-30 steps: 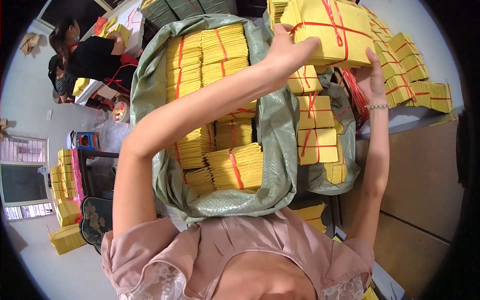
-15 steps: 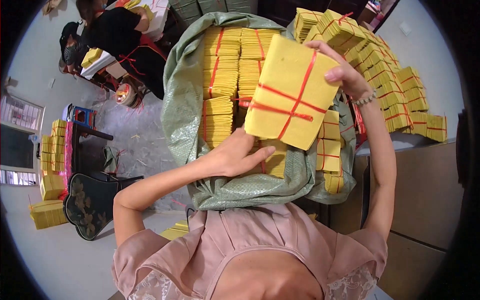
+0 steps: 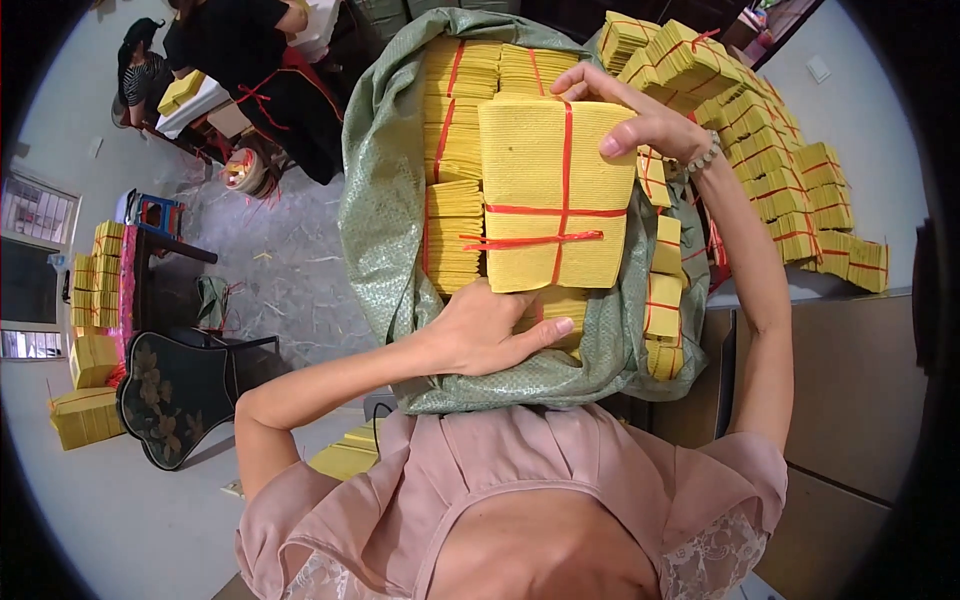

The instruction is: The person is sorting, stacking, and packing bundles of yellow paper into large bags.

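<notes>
My right hand (image 3: 650,125) grips the upper right corner of a bundle of yellow paper (image 3: 530,175), thumb on its face and fingers behind. Red plastic string crosses the bundle and is tied with loose ends. Held over an open green woven sack (image 3: 385,200), it hides part of the contents. Packed inside the sack are more tied stacks of yellow paper (image 3: 455,215). My left hand (image 3: 485,325) lies open at the bundle's near edge, thumb stretched out to the right, over the sack's near part. Its fingertips are partly hidden below the bundle.
Many tied yellow bundles (image 3: 765,150) are piled at the right, with others (image 3: 95,290) stacked at the left. A dark chair (image 3: 170,400) stands left of the sack. Two people (image 3: 245,75) are by a table at the far left, near a bucket (image 3: 247,172).
My right hand has brought the bundle leftward and turned it straighter over the sack. My left hand has shifted slightly nearer to me, with its thumb still stretched out.
</notes>
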Demonstrator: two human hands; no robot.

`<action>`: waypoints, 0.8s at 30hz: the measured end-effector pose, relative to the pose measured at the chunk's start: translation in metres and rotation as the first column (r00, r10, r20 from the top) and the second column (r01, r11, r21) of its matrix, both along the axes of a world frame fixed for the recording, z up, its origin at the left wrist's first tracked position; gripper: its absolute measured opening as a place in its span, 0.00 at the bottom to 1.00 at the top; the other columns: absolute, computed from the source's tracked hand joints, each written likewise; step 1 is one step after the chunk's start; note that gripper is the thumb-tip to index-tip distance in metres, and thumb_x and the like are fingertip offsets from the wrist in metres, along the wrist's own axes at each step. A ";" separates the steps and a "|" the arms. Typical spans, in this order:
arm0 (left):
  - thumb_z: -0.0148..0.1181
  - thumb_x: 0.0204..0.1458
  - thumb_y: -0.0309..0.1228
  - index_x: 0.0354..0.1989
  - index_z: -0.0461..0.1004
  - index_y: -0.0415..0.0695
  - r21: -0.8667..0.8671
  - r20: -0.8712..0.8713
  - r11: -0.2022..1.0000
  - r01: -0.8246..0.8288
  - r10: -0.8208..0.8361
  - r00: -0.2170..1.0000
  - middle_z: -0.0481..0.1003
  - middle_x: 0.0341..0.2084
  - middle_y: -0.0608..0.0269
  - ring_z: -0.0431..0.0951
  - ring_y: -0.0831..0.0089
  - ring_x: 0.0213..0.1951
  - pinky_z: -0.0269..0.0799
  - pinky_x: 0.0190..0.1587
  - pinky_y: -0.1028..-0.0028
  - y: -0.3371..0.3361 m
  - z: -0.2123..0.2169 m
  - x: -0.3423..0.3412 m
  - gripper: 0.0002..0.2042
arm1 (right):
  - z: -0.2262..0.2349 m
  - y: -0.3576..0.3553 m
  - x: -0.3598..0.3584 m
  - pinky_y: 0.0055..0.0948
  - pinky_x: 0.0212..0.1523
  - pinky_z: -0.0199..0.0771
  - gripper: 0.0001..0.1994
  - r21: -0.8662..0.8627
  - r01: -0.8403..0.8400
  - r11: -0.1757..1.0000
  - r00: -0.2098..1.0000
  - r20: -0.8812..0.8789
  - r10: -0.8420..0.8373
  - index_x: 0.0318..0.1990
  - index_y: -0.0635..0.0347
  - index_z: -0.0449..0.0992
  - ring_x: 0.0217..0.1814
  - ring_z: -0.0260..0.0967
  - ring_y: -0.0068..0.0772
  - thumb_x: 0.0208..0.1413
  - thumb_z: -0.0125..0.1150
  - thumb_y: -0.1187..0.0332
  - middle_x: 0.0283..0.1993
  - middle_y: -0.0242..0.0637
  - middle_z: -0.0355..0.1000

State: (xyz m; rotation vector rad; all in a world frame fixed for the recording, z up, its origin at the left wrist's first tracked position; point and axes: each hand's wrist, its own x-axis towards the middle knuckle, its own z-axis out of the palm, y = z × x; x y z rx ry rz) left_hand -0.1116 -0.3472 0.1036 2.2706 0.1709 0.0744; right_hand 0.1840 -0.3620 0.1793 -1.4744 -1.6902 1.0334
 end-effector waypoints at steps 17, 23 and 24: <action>0.33 0.65 0.44 0.19 0.65 0.34 -0.144 0.021 0.950 -0.276 0.282 0.959 0.66 0.15 0.40 0.68 0.41 0.23 0.60 0.27 0.53 -0.008 -0.008 0.003 0.28 | -0.017 -0.013 -0.004 0.36 0.66 0.48 0.50 0.104 0.137 0.985 0.987 0.072 -0.145 0.64 0.58 0.52 0.66 0.52 0.39 0.35 0.62 0.38 0.57 0.42 0.58; 0.36 0.64 0.44 0.16 0.66 0.34 -0.110 -0.019 0.943 -0.315 0.315 0.949 0.64 0.13 0.40 0.67 0.41 0.21 0.60 0.26 0.53 -0.010 -0.005 0.004 0.29 | -0.057 -0.069 -0.025 0.42 0.71 0.37 0.64 0.107 0.304 0.947 0.868 -0.441 -0.229 0.70 0.52 0.29 0.75 0.34 0.48 0.34 0.71 0.41 0.71 0.54 0.39; 0.36 0.64 0.44 0.16 0.66 0.34 -0.105 -0.021 0.940 -0.324 0.324 0.946 0.64 0.13 0.40 0.67 0.41 0.21 0.60 0.26 0.53 -0.009 -0.006 0.004 0.29 | -0.054 -0.077 -0.040 0.40 0.71 0.35 0.68 0.023 0.275 0.961 0.878 -0.414 -0.241 0.69 0.54 0.23 0.75 0.33 0.46 0.31 0.76 0.47 0.72 0.52 0.37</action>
